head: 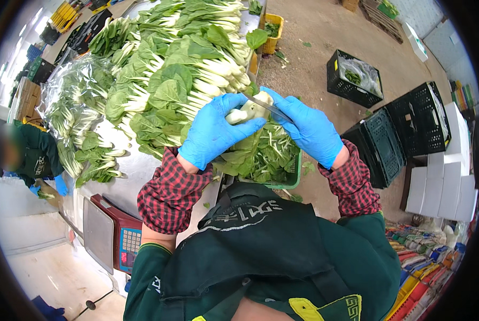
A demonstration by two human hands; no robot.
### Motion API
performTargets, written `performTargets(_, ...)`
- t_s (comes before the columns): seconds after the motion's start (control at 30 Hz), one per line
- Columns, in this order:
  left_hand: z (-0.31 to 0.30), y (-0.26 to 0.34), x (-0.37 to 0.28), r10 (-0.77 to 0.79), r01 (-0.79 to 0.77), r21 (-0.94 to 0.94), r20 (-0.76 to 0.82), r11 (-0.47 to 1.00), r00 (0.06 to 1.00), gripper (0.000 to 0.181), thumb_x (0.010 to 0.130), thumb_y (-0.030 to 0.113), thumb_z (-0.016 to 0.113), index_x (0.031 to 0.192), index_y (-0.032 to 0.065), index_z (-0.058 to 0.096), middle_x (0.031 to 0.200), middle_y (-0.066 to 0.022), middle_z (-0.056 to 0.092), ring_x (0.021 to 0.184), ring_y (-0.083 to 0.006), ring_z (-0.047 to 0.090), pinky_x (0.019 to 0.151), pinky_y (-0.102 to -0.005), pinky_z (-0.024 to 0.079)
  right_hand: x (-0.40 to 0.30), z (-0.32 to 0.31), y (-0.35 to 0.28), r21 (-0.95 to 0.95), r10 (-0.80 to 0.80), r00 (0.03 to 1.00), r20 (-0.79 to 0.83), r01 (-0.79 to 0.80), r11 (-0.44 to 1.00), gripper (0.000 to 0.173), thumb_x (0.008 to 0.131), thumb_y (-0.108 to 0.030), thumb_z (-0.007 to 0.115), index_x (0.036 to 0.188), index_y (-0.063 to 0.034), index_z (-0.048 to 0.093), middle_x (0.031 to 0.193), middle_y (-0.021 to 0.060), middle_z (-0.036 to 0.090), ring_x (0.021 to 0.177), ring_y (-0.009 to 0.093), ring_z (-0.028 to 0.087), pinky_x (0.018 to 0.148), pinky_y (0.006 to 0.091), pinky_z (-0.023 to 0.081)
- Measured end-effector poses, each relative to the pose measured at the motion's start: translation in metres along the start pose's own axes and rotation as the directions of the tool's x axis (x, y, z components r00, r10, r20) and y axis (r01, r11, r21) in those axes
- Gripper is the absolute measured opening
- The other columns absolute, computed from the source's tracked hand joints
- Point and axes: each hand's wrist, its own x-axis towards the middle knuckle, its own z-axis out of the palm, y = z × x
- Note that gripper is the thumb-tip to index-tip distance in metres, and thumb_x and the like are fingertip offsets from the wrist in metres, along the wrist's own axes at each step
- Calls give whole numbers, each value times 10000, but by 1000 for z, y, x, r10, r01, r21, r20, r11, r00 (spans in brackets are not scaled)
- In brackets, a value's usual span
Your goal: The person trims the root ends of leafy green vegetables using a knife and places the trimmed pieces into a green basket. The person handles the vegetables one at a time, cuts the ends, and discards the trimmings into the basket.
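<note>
A head of bok choy [250,110] rests in my left hand [219,127], its pale base pointing up and its leaves hanging below. My right hand [307,125], also in a blue glove, grips a knife [268,106] whose blade lies across the base of that head. The right fingertips reach close to the cut end. Under both hands stands a green plastic basket [296,172] with loose leaves [272,154] in it. Rows of bok choy [207,76] cover the metal table [143,192] to the left.
A digital scale [117,236] sits at the table's near left. Bagged greens [77,92] lie farther left, by a co-worker [35,156] in blue gloves. Black crates [353,78] and white boxes [440,188] stand on the right. A yellow basket [278,35] is beside the table.
</note>
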Motion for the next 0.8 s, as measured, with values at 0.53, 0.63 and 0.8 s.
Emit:
performTargets(0.53, 30, -20, -4, -51, 56, -34, 132, 998, 990, 436, 798, 259, 792, 1103, -18, 651, 979, -49, 664, 888, -142, 611, 818, -284, 496, -18, 18, 9, 635, 376, 917, 132, -370, 678, 404, 922, -319, 670, 1158, -1, 592, 939, 25, 625, 824, 93, 555, 723, 262, 486)
performTargets(0.63, 38, -32, 0, -47, 159, -404, 273, 901, 961, 363, 839, 221, 757, 1112, 3, 659, 982, -30, 675, 872, -116, 619, 800, -266, 501, -8, 21, 19, 559, 343, 937, 69, -321, 765, 383, 926, -307, 660, 1150, -1, 605, 956, 41, 632, 828, 95, 558, 751, 242, 478)
performTargets(0.8, 32, -59, 16, -273, 425, -489, 352, 762, 895, 248, 909, 201, 661, 1094, 35, 669, 850, -25, 690, 670, -53, 561, 576, -190, 425, 9, -13, 66, 642, 399, 861, 316, -504, 578, 388, 969, -384, 563, 1100, -29, 652, 796, 21, 666, 498, 31, 479, 406, 180, 350)
